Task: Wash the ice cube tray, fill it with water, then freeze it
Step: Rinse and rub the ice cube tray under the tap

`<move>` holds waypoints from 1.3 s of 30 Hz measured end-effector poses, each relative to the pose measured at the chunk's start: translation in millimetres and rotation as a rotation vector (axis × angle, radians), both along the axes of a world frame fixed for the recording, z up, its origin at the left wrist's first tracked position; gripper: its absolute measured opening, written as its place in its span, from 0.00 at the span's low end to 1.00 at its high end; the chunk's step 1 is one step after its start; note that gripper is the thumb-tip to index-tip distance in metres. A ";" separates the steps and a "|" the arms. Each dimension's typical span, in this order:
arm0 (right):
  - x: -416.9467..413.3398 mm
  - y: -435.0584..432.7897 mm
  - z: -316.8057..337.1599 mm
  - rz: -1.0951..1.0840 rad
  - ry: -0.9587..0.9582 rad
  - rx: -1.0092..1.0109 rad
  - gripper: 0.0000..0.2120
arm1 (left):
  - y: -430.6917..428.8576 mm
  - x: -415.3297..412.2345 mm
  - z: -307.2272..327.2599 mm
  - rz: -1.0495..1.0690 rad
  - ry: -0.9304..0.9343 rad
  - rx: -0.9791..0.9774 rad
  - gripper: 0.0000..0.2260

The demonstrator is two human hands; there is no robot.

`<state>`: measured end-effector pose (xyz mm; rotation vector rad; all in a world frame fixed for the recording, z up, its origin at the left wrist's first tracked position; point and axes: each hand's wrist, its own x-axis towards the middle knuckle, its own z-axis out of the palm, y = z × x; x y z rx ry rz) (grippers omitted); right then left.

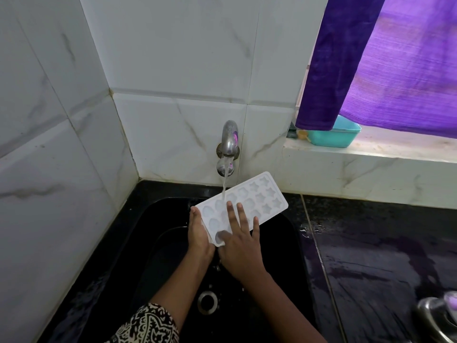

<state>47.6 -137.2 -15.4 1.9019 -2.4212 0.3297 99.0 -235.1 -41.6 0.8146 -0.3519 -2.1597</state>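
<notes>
Sink [153, 219], black and wet, lies below the tap [228, 147]; the counter [371, 243] runs to the right of the tap. The tray [262, 194] is held over the sink just under the tap, cavities up. Its long axis goes from the near end up and to the right. Water [224, 186] falls on its left part. The left hand [197, 233] grips the near short edge. The right hand [241, 246] lies flat on top, fingers straight and spread. I judge this is rinsing, and nothing blocks it.
</notes>
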 end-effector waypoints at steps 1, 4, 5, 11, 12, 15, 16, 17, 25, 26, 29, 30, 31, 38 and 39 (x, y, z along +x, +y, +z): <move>5.3 -0.7 -0.2 -0.003 0.011 -0.011 0.09 | -0.6 -0.8 1.4 0.010 -0.008 -0.007 0.32; 7.7 3.2 -4.8 0.063 -0.015 0.027 0.14 | -8.4 -0.2 5.7 0.047 -0.018 -0.009 0.32; 3.1 4.0 -3.6 0.074 -0.042 0.054 0.15 | -10.5 0.5 6.0 0.051 -0.015 -0.006 0.32; 6.4 0.7 6.6 -0.002 0.010 0.077 0.12 | -8.2 -0.1 8.4 0.029 -0.043 -0.016 0.32; 10.6 2.7 3.1 -0.013 0.005 0.066 0.13 | -10.2 0.9 9.2 0.046 -0.051 -0.022 0.32; 8.8 8.0 1.1 0.010 -0.010 0.058 0.16 | -13.3 6.5 7.7 0.071 -0.071 -0.042 0.31; 5.1 9.2 4.4 0.022 -0.017 0.076 0.15 | -11.5 8.1 6.0 0.070 -0.071 -0.037 0.31; 2.5 9.9 8.2 0.022 0.009 0.077 0.13 | -8.4 9.1 5.3 0.066 -0.072 -0.027 0.31; 31.3 -2.5 13.7 -0.031 0.098 0.076 0.13 | 0.2 6.2 12.8 0.025 -0.068 0.009 0.32; 29.7 -3.0 14.5 -0.026 0.030 0.086 0.14 | 0.1 6.0 12.7 0.035 -0.071 0.013 0.31; 16.9 2.6 18.3 0.016 -0.118 0.120 0.10 | -0.7 1.9 16.6 0.035 -0.040 0.023 0.33; 11.2 4.7 19.3 0.032 -0.116 0.128 0.09 | -2.0 -0.2 18.0 0.030 -0.040 0.020 0.33; 5.5 5.9 19.9 0.050 -0.100 0.128 0.10 | -3.0 -1.7 18.3 0.033 -0.047 0.016 0.32; -6.3 8.1 29.5 0.050 0.277 0.100 0.04 | -5.6 0.1 19.1 0.006 -0.100 -0.013 0.31; -1.7 10.8 28.4 -0.007 0.269 0.083 0.06 | -8.7 1.0 20.4 0.006 -0.124 -0.026 0.31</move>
